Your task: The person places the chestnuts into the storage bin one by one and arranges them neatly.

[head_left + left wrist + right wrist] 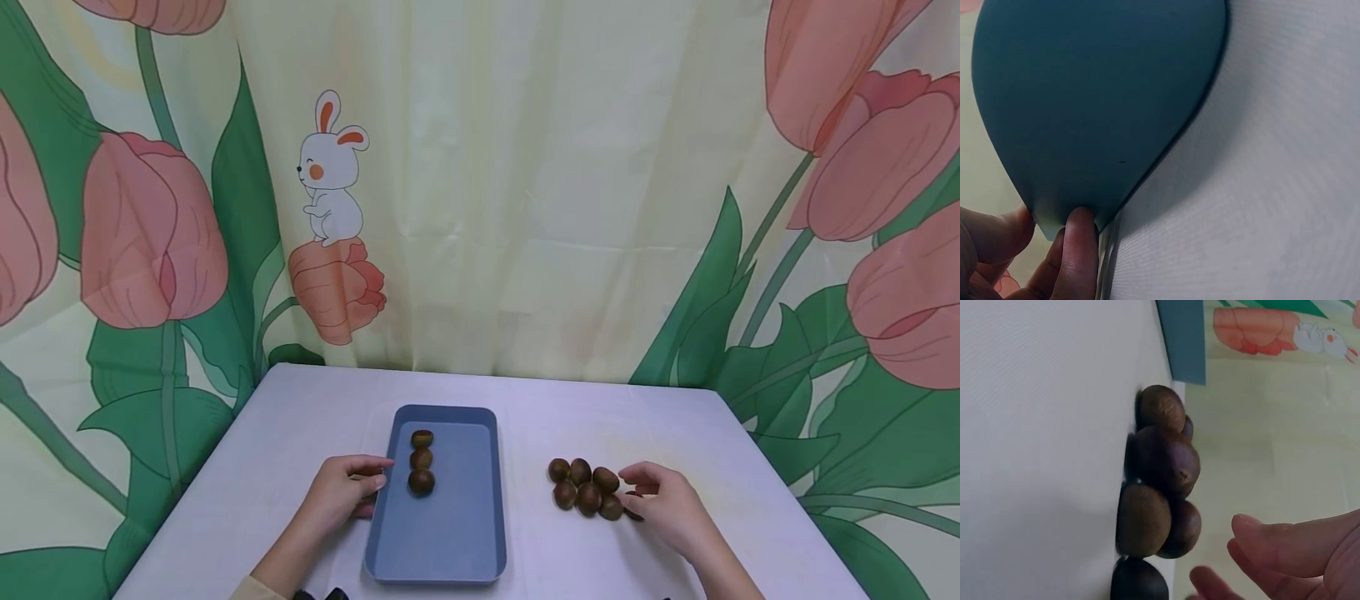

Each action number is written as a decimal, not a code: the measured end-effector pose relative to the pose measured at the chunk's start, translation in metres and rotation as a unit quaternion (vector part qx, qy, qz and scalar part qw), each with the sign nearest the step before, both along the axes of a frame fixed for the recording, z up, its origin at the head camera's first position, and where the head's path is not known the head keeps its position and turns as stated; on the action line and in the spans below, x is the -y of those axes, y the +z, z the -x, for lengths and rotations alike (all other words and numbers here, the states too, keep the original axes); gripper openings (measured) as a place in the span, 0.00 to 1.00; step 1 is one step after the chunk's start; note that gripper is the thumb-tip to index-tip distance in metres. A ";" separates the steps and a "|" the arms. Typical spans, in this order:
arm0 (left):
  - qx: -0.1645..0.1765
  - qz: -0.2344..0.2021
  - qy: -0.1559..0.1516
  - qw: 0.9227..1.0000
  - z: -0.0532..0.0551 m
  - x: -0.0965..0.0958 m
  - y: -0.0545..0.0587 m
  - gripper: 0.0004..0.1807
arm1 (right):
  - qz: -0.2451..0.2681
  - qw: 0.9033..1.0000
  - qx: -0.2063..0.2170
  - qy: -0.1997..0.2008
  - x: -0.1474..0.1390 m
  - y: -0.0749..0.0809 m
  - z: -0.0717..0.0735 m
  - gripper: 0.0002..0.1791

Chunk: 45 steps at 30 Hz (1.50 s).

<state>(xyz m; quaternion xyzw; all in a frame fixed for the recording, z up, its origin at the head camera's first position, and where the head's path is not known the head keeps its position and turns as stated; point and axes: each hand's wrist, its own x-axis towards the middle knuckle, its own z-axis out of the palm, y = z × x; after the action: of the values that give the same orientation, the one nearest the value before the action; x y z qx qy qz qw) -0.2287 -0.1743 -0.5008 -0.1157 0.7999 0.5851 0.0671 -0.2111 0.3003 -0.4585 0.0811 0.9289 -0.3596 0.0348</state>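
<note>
A blue-grey rectangular tray [457,533] lies on the table, with three brown chestnuts [422,482] in a column along its left side. My left hand [341,492] is at the tray's left edge; in the left wrist view its fingers [1079,250] grip the tray wall [1104,112] near the rim. To the right of the tray, several chestnuts [588,498] sit close together in a cluster. At the right end of that cluster is my right hand [671,504], thumb and fingers parted around the rightmost dark chestnut [1140,581], nothing held between them.
Both tray and cluster stand on a white-covered table [528,442]. Behind its far edge hangs a curtain [525,250] printed with tulips and a rabbit. Small black objects [333,594] show at the bottom edge, beside the left forearm.
</note>
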 end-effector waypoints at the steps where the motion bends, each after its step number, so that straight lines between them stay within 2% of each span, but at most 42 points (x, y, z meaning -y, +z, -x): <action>1: 0.000 0.000 0.001 1.000 0.000 0.000 0.000 0.15 | -0.007 1.000 0.003 -0.002 -0.002 -0.001 0.001 0.20; 7: 0.001 0.004 0.003 1.000 0.001 -0.001 -0.001 0.15 | -0.020 0.999 0.030 -0.011 -0.014 -0.007 0.002 0.26; 12: 0.002 0.003 0.004 1.000 0.001 -0.001 -0.001 0.15 | -0.004 0.999 0.043 -0.012 -0.018 -0.015 0.003 0.25; 17: -0.013 -0.010 0.003 1.000 0.001 -0.001 -0.004 0.15 | 0.017 0.998 0.052 -0.012 -0.017 -0.019 0.005 0.25; 22: -0.019 -0.015 0.005 1.000 0.000 -0.001 -0.005 0.15 | 0.013 0.999 0.050 -0.009 -0.017 -0.022 0.007 0.25; 32: -0.010 -0.010 0.004 1.000 0.001 -0.002 -0.003 0.15 | -0.006 0.999 0.036 -0.015 -0.018 -0.033 0.013 0.19; 45: -0.001 -0.007 0.002 1.000 0.002 0.000 -0.002 0.15 | 0.009 0.998 0.050 -0.033 -0.015 -0.028 0.011 0.20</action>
<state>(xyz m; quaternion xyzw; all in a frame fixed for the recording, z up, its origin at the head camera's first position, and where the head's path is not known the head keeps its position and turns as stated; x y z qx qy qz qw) -0.2306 -0.1739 -0.5032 -0.1162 0.7953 0.5913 0.0660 -0.2221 0.3150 -0.4862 0.1290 0.9194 -0.3647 0.0706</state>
